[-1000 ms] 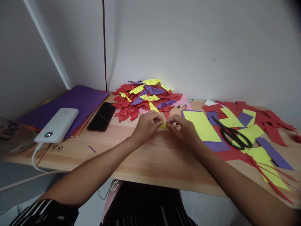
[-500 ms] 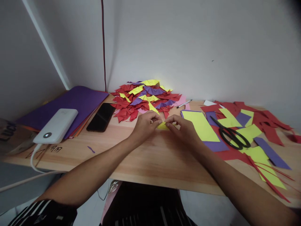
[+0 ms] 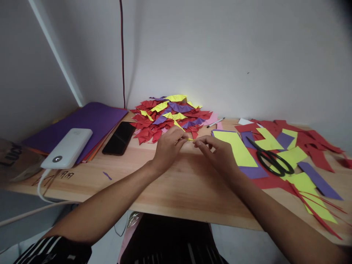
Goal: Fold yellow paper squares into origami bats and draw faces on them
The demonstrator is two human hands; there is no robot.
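Between my two hands is a small piece of yellow paper (image 3: 190, 139), seen nearly edge-on as a thin strip. My left hand (image 3: 171, 145) pinches its left end between thumb and fingertips. On the other side, my right hand (image 3: 213, 149) has thumb and index finger closed at the paper's right end. Most of the paper is hidden by the fingers. Just behind my hands rises a pile of folded paper shapes (image 3: 165, 123) in red, yellow and purple, some of the yellow ones with small drawn faces.
Scissors (image 3: 275, 161) lie on coloured paper scraps (image 3: 294, 156) at the right, beside a stack of yellow sheets (image 3: 235, 148). A pen (image 3: 216, 122) rests near the wall. At the left are a phone (image 3: 119, 138), a white power bank (image 3: 68, 148) with its cable, and purple sheets (image 3: 95, 113).
The yellow paper has turned from showing a small face below the fingers to a thin edge between them. My fingertips have shifted slightly up. Both hands stay pinched.
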